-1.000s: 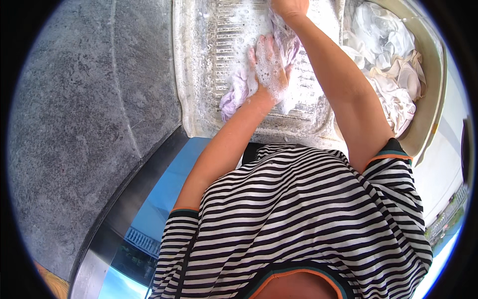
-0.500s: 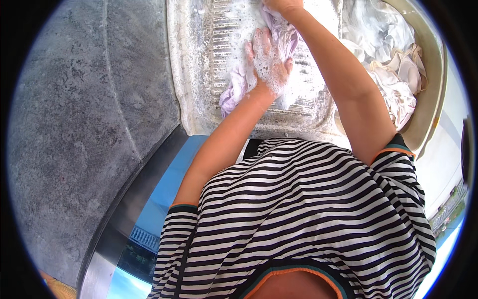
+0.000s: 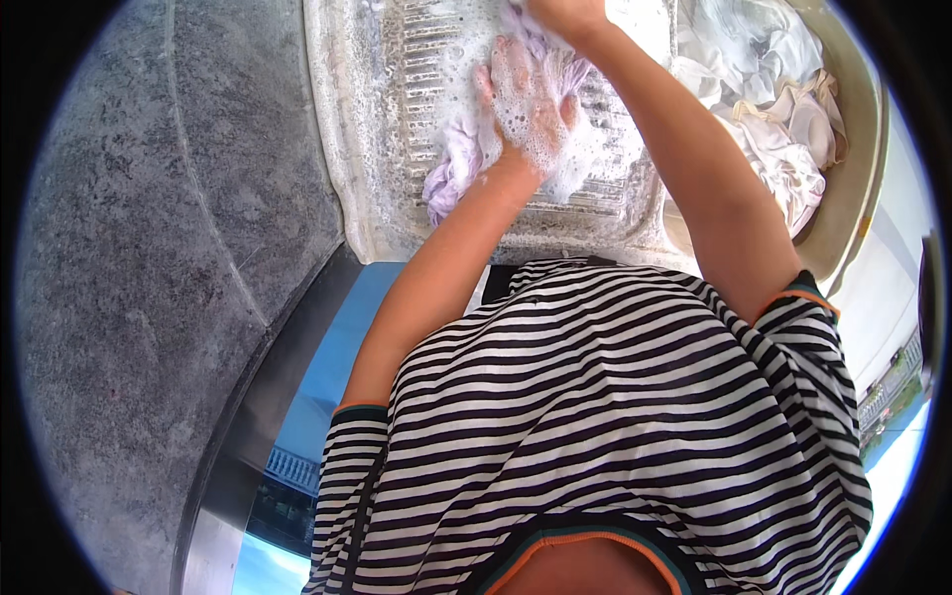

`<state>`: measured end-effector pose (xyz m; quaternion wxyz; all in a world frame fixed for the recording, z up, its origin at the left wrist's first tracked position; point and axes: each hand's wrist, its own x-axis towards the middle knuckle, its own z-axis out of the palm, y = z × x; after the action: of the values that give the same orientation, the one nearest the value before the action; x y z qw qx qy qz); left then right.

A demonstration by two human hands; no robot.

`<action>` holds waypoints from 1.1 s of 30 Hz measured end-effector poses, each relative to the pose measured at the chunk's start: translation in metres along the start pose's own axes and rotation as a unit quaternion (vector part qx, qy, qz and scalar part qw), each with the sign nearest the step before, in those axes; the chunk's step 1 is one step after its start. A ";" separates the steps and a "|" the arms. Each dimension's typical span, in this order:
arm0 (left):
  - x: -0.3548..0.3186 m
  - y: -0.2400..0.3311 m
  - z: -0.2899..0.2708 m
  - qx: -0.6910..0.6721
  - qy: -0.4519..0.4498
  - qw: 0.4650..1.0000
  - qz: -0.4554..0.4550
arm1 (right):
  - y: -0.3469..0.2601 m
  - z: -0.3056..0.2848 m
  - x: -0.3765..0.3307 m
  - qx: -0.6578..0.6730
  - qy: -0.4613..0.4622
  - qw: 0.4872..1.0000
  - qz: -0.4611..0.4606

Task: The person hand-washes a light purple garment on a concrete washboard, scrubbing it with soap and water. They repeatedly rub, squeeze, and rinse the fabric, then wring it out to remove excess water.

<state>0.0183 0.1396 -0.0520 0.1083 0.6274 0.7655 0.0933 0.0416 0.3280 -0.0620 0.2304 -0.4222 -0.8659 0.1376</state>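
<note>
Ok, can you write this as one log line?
left hand: foamy, flat on lilac cloth | right hand: at cloth, partly cropped, grip unclear | ridged washboard: sudsy | beige basin: pale laundry inside

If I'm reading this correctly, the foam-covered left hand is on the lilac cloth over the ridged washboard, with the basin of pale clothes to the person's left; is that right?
Not quite: the basin of pale clothes is to the person's right, as the head view shows. The foam-covered left hand is indeed on the lilac cloth over the ridged washboard.
</note>
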 end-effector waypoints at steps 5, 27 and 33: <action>-0.007 -0.010 0.006 -0.007 0.036 0.999 0.003 | -0.018 0.012 0.023 -0.064 0.111 0.992 -0.015; -0.001 -0.012 -0.008 -0.190 0.172 0.966 0.022 | 0.039 -0.024 -0.034 -0.093 0.078 0.992 -0.015; -0.009 -0.001 -0.031 -0.121 0.199 0.970 0.067 | 0.051 -0.064 -0.025 0.330 0.035 0.901 0.279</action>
<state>0.0105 0.1302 -0.0222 0.0224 0.6283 0.7108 0.3155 0.1219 0.3417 -0.0366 0.3393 -0.5507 -0.6091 0.4589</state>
